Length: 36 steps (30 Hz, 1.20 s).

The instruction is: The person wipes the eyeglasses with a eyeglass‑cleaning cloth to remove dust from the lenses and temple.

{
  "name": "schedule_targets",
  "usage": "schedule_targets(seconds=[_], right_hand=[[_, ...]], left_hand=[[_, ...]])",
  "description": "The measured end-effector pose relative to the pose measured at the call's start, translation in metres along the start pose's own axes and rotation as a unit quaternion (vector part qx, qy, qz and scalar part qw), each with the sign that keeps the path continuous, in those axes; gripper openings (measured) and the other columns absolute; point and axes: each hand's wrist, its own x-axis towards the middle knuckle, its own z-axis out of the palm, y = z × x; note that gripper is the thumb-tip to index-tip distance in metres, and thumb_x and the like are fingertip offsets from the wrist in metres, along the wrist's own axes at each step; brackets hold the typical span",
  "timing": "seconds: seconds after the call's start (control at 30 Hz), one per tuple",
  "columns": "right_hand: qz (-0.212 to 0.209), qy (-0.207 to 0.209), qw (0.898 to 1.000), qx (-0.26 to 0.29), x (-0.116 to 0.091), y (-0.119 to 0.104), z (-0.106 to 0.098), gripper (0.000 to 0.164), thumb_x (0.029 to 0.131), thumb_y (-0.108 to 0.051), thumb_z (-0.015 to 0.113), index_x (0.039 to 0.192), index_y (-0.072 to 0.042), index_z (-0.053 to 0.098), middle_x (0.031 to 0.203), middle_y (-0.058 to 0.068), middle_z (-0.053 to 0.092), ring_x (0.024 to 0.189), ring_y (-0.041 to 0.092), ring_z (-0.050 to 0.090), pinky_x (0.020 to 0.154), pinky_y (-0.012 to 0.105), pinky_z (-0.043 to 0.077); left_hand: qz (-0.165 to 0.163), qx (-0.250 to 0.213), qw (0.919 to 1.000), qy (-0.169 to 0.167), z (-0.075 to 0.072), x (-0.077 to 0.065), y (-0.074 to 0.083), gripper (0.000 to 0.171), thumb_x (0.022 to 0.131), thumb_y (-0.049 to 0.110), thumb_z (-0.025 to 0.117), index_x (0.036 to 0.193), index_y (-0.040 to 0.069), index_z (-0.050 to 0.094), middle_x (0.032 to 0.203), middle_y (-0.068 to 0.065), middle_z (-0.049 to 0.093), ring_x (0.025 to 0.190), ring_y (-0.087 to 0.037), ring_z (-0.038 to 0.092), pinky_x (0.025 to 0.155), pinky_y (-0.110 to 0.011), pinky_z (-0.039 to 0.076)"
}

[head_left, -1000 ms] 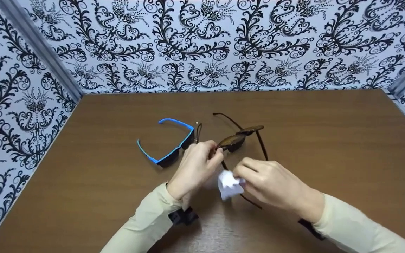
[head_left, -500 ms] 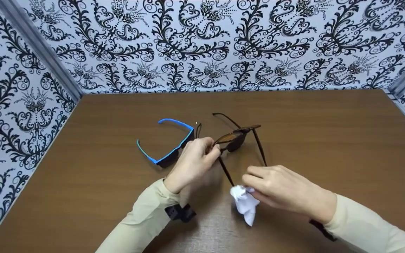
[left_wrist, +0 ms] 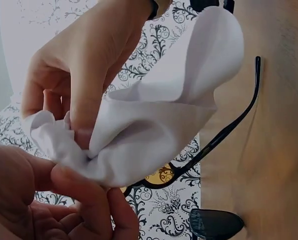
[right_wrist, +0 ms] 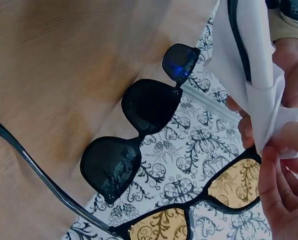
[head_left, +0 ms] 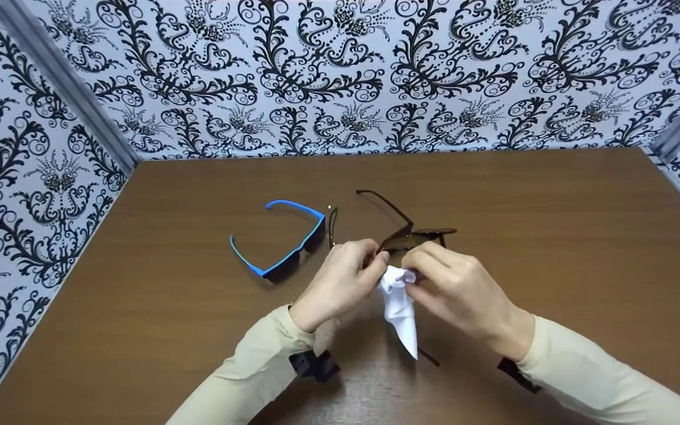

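In the head view my left hand (head_left: 343,280) pinches a corner of a pair of yellow-lensed glasses (right_wrist: 233,182), held above the table. The fingers of my right hand (head_left: 464,295) pinch a bunched white cloth (head_left: 399,313) at that same corner, close to the left fingertips. One dark temple runs alongside the cloth in the right wrist view; its tip shows below the cloth in the head view. Dark sunglasses (right_wrist: 151,105) lie on the table behind, partly hidden by the hands in the head view. Blue-framed sunglasses (head_left: 298,251) rest to their left, temples unfolded.
The brown wooden table (head_left: 564,236) extends around the hands. Patterned black-and-white walls (head_left: 340,77) stand behind it and at the sides. Each wrist wears a small black camera, such as the left wrist camera (head_left: 314,366).
My right hand first drew the cloth down towards me, then moved back up with it to the glasses' corner beside my left hand. The held glasses shifted slightly right and tilted.
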Motion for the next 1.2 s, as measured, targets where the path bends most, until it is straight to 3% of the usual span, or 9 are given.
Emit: schedule_targets(seconds=[0.3,0.43,0.53,0.67,0.77,0.87,0.97,1.03,1.2], right_hand=[[0.094,0.022,0.989,0.114,-0.017,0.010,-0.041,0.036,0.062,0.019,0.071,0.091,0.000,0.065,0.087,0.006,0.066,0.079,0.012,0.062,0.073,0.016,0.050],[0.124,0.048,0.987,0.088,-0.027,0.019,-0.067,0.038,0.058,0.022,0.072,0.090,0.002,0.066,0.087,0.008,0.067,0.083,0.006,0.062,0.074,0.015,0.050],[0.146,0.079,0.984,0.061,-0.033,0.025,-0.085,0.033,0.058,0.021,0.070,0.087,0.006,0.066,0.086,0.009,0.067,0.083,0.004,0.062,0.075,0.015,0.049],[0.176,0.115,0.977,0.045,-0.038,0.028,-0.101,0.027,0.060,0.022,0.068,0.084,0.010,0.065,0.085,0.009,0.067,0.079,0.007,0.061,0.075,0.015,0.048],[0.187,0.124,0.973,0.047,-0.046,0.028,-0.105,0.024,0.062,0.023,0.067,0.083,0.012,0.064,0.084,0.010,0.067,0.078,0.008,0.061,0.074,0.015,0.048],[0.187,0.126,0.972,0.060,-0.057,0.027,-0.106,0.020,0.065,0.021,0.066,0.083,0.013,0.063,0.084,0.011,0.066,0.077,0.009,0.060,0.074,0.015,0.048],[0.170,0.120,0.975,0.077,-0.068,0.025,-0.105,0.013,0.071,0.013,0.068,0.083,0.013,0.063,0.084,0.012,0.066,0.076,0.008,0.060,0.073,0.014,0.048],[0.151,0.105,0.979,0.085,-0.074,0.024,-0.103,0.013,0.079,0.001,0.070,0.083,0.011,0.063,0.084,0.012,0.066,0.076,0.007,0.060,0.073,0.013,0.048],[0.119,0.062,0.986,0.095,-0.084,0.019,-0.099,0.036,0.091,-0.029,0.064,0.085,0.007,0.064,0.085,0.010,0.065,0.076,0.006,0.057,0.068,0.013,0.045]], left_hand=[[-0.015,-0.051,0.9979,-0.036,-0.001,0.014,0.010,0.025,0.095,0.007,0.051,0.071,0.007,0.057,0.051,0.007,0.053,0.044,-0.005,0.051,0.046,-0.019,0.036],[-0.018,-0.056,0.9975,-0.039,0.000,0.027,0.008,0.022,0.095,0.006,0.052,0.074,0.005,0.059,0.052,0.004,0.057,0.047,-0.016,0.060,0.046,-0.019,0.039],[-0.008,-0.044,0.9985,-0.033,0.001,0.038,0.007,0.020,0.095,0.006,0.053,0.076,0.005,0.060,0.054,0.004,0.059,0.051,-0.017,0.062,0.049,-0.020,0.043],[0.054,0.010,0.9985,-0.002,0.008,0.048,0.003,0.020,0.093,0.006,0.054,0.073,0.005,0.058,0.060,0.002,0.062,0.054,-0.008,0.059,0.053,-0.020,0.043],[0.123,0.068,0.9900,0.013,0.014,0.050,0.001,0.015,0.091,0.003,0.055,0.077,0.003,0.057,0.063,-0.002,0.060,0.057,-0.010,0.056,0.052,-0.022,0.041],[0.175,0.134,0.9753,-0.002,0.022,0.049,0.001,0.009,0.092,0.002,0.054,0.083,0.001,0.055,0.066,-0.004,0.059,0.058,-0.015,0.057,0.052,-0.024,0.045],[0.211,0.223,0.9518,-0.015,0.029,0.046,0.003,0.009,0.093,0.002,0.055,0.084,0.002,0.052,0.064,-0.004,0.057,0.059,-0.016,0.059,0.059,-0.028,0.050],[0.232,0.296,0.9263,-0.017,0.034,0.044,0.004,0.009,0.091,-0.002,0.054,0.084,0.003,0.051,0.065,-0.003,0.058,0.061,-0.017,0.062,0.067,-0.029,0.051],[0.271,0.436,0.8578,-0.023,0.044,0.038,0.004,0.018,0.084,-0.011,0.051,0.085,0.007,0.052,0.070,-0.001,0.060,0.065,-0.013,0.064,0.085,-0.029,0.046]])
